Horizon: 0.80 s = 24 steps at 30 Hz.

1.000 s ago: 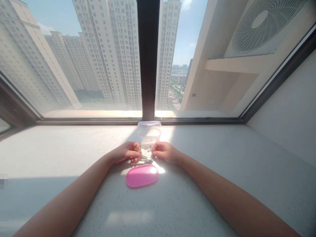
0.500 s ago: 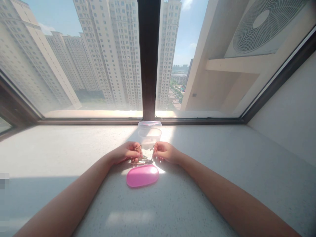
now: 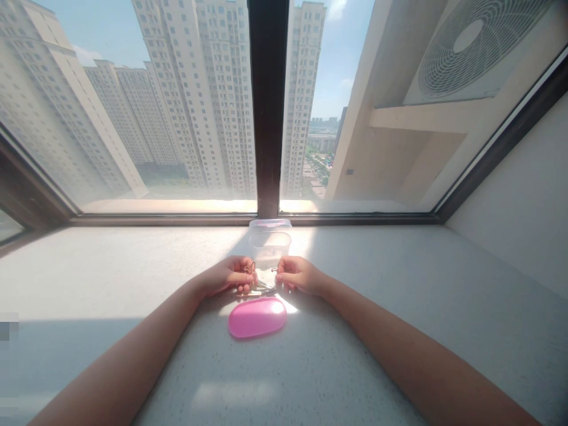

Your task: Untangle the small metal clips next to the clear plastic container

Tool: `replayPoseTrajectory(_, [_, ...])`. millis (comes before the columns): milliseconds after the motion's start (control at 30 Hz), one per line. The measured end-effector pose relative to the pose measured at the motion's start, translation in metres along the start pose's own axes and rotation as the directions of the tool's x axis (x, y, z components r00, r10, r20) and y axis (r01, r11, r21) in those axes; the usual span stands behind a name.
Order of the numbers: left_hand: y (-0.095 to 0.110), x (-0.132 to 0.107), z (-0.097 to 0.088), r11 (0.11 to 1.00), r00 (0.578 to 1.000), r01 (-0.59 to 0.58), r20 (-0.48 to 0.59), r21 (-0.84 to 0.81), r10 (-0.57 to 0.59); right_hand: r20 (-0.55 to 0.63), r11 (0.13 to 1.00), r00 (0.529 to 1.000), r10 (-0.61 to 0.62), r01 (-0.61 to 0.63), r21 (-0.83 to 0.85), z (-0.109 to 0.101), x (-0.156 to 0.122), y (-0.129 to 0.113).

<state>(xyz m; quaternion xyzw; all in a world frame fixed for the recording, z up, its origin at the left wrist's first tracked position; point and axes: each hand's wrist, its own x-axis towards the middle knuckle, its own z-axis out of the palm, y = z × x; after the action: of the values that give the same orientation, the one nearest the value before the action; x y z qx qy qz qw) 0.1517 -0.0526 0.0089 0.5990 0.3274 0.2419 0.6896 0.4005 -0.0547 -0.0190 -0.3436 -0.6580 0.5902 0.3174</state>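
Note:
My left hand [image 3: 237, 276] is closed in a pinch on several small brown curved hooks [image 3: 253, 268]. Opposite it, my right hand [image 3: 295, 275] pinches one small hook-like piece [image 3: 274, 270], whose curved end pokes out toward the left hand. Thin shiny metal pieces [image 3: 261, 291] lie on the sill between and just below the hands; glare hides their exact kind. A pink oval lid [image 3: 257, 318] rests flat nearer to me. Just beyond the hands stands a clear plastic box [image 3: 270, 236].
The pale speckled window sill [image 3: 337, 367] carries everything. A dark window frame [image 3: 268, 118] rises directly behind the clear box, with tall buildings outside. To the right is a white wall [image 3: 519, 195]. Bright sunlight falls around the hands.
Almost nothing differs. Both hands keep their pinches in nearly the same place, and the whole view has shifted very slightly.

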Motion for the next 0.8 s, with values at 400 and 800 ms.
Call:
replayPoseTrajectory(400, [-0.0053,0.0014,-0.0044,1.0,1.0,0.004,-0.017,0.031,-0.004,0.011,1.0,1.0,-0.007,0.007,0.02,0.0002,-0.0001,-0.0008])
replayPoseTrajectory(800, [-0.0066,0.0018,-0.0048,1.0,0.999,0.017,-0.037,0.017,-0.017,0.007,1.0,1.0,-0.006,0.006,0.012,-0.0003,-0.0003,-0.0012])
